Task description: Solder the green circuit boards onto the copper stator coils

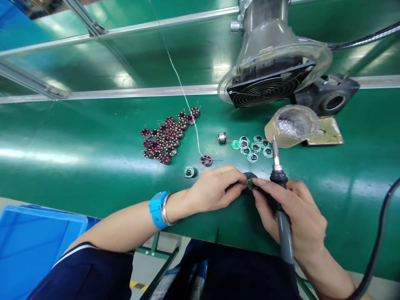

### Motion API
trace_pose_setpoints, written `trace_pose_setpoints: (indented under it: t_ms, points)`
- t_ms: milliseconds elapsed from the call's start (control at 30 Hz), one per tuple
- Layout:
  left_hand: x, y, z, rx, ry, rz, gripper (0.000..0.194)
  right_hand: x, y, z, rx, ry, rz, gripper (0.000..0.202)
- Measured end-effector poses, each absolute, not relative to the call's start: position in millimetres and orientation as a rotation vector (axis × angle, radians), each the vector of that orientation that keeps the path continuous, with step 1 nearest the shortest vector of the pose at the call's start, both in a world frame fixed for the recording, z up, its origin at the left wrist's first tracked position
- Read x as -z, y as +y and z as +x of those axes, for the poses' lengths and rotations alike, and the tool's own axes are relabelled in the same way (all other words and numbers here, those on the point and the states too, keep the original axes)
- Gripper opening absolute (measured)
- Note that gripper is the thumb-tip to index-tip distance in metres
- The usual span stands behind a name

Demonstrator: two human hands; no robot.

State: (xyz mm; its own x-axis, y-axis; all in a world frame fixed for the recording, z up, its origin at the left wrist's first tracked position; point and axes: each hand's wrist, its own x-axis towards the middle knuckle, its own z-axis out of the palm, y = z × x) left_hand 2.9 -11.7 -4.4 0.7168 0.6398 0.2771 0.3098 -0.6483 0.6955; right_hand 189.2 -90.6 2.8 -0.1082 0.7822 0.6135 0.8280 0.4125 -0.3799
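Note:
My left hand pinches the left side of a small green circuit board on a black round piece. My right hand touches the same board with thumb and index finger, and also holds a soldering iron, its tip pointing up and away. Left of my left hand sits a coil with a board on it. A red coil ring lies beyond the hand, at the end of a thin solder wire. Several round green boards and a metallic coil lie further back.
Many red and copper coils are grouped at centre left. A tan pot and a sponge tray stand under a fume extractor. The iron's black cable hangs at right; a blue bin is lower left.

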Motion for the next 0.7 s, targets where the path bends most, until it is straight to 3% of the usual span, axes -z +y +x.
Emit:
trace_pose_setpoints:
  t_ms: [467, 700]
  points:
    - [7.5, -10.8, 0.9, -0.599, 0.697, 2.692, 0.019, -2.9, -99.8, 189.7, -0.124, -1.786, -1.382, 0.056]
    - [10.8, -9.9, 3.4, -0.629, 0.715, 2.665, 0.021, -3.6, -93.8, 185.7, 0.026, -1.893, -1.371, 0.056]
